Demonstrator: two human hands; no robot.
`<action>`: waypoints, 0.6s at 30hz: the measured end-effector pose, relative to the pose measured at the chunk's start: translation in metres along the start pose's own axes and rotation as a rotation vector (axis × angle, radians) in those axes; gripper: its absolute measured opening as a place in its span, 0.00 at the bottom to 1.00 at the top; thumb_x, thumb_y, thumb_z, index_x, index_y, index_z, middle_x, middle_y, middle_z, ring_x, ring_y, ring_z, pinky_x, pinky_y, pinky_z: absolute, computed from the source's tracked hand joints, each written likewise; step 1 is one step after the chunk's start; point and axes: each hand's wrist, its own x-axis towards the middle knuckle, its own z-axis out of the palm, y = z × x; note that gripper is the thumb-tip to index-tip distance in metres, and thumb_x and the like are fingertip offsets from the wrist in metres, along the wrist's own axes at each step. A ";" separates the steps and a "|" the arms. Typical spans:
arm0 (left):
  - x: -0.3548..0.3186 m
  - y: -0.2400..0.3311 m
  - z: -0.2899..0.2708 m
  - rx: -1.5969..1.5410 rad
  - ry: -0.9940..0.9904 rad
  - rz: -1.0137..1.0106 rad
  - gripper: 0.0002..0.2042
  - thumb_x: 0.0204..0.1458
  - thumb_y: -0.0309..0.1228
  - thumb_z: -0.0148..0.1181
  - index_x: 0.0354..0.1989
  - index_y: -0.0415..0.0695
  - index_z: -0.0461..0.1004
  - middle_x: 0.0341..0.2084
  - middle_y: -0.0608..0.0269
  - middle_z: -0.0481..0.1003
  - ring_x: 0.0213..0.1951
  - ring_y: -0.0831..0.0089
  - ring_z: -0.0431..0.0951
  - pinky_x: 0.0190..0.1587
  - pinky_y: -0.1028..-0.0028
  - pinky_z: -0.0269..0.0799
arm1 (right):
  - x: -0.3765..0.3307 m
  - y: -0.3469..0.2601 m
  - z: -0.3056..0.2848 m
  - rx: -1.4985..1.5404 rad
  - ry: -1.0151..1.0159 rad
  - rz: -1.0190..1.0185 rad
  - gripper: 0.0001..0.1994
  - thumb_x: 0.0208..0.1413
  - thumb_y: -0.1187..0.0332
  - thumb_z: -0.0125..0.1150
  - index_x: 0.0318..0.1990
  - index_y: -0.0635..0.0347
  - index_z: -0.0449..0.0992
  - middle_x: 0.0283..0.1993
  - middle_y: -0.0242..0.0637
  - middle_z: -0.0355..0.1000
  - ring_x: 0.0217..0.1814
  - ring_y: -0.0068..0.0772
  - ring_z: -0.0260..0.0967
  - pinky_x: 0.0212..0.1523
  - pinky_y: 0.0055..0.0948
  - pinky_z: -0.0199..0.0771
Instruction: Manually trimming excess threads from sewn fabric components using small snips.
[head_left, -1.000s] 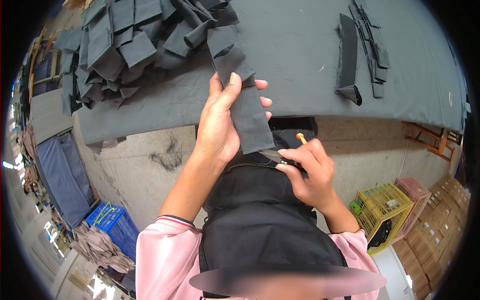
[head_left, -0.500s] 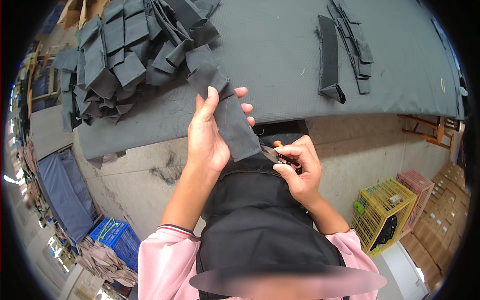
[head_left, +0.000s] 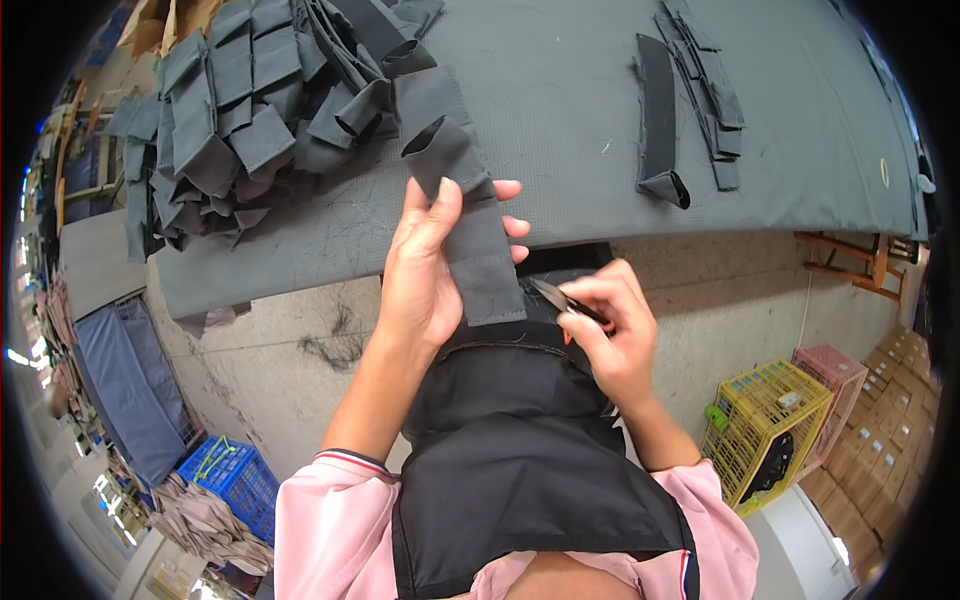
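My left hand (head_left: pixel 428 265) is closed round a dark grey fabric strip (head_left: pixel 482 262), thumb on top and fingertips showing past its right edge. The strip's stitched lower end hangs over my lap, and its upper part folds in a loop onto the table. In my right hand (head_left: pixel 612 325) is a pair of thread snips (head_left: pixel 556 297), dark with pointed blades and a bit of orange. Their tips sit just right of the strip's edge, close to its lower end. Whether they touch a thread I cannot make out.
A heap of grey fabric strips (head_left: pixel 235 110) lies on the far left of the grey-covered table (head_left: pixel 550 130). More strips (head_left: pixel 658 120) lie at the right. Beyond the table edge stand a blue crate (head_left: pixel 235 485), a yellow crate (head_left: pixel 765 425), a pink crate (head_left: pixel 835 385) and cardboard boxes (head_left: pixel 890 430).
The strip and my left hand have shifted slightly right, and more of the strip's upper part lies flat. My right hand has turned the snips and moved slightly right.
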 end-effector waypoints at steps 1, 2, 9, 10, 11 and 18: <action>0.001 -0.001 0.000 0.028 -0.027 -0.023 0.18 0.62 0.42 0.43 0.53 0.44 0.59 0.45 0.49 0.71 0.38 0.63 0.77 0.38 0.63 0.77 | 0.006 0.007 0.001 0.060 -0.026 0.024 0.15 0.41 0.78 0.66 0.40 0.63 0.73 0.33 0.32 0.60 0.28 0.19 0.59 0.27 0.17 0.58; 0.001 -0.001 0.000 0.055 -0.053 -0.046 0.18 0.62 0.43 0.43 0.54 0.44 0.58 0.46 0.48 0.71 0.39 0.62 0.77 0.40 0.62 0.77 | 0.009 0.001 0.001 0.058 -0.024 0.022 0.15 0.41 0.78 0.66 0.40 0.63 0.73 0.33 0.32 0.60 0.28 0.19 0.59 0.27 0.17 0.58; 0.003 -0.001 0.001 -0.007 -0.078 -0.067 0.18 0.59 0.39 0.51 0.54 0.47 0.60 0.45 0.52 0.72 0.40 0.68 0.76 0.39 0.68 0.77 | 0.038 -0.008 0.018 -0.158 -0.262 -0.172 0.13 0.32 0.86 0.56 0.29 0.61 0.73 0.26 0.35 0.59 0.24 0.29 0.63 0.23 0.26 0.62; 0.003 0.000 -0.002 0.008 -0.060 -0.060 0.18 0.59 0.39 0.52 0.54 0.47 0.60 0.44 0.53 0.72 0.39 0.68 0.76 0.38 0.68 0.77 | 0.028 -0.011 0.018 -0.195 -0.275 -0.363 0.14 0.28 0.84 0.56 0.29 0.61 0.73 0.24 0.34 0.60 0.24 0.33 0.65 0.23 0.29 0.65; 0.009 -0.001 -0.003 -0.001 0.016 -0.024 0.18 0.59 0.39 0.52 0.53 0.47 0.60 0.42 0.53 0.73 0.36 0.70 0.77 0.34 0.70 0.77 | 0.013 -0.011 0.021 -0.278 -0.253 -0.507 0.13 0.27 0.82 0.57 0.28 0.61 0.73 0.24 0.34 0.60 0.24 0.34 0.64 0.23 0.29 0.66; 0.014 0.003 0.004 0.238 0.088 0.029 0.24 0.58 0.41 0.54 0.57 0.42 0.56 0.37 0.53 0.75 0.25 0.72 0.76 0.24 0.74 0.76 | 0.008 0.005 0.027 -0.613 -0.314 -0.707 0.16 0.31 0.75 0.60 0.35 0.59 0.75 0.25 0.31 0.63 0.20 0.31 0.64 0.21 0.27 0.65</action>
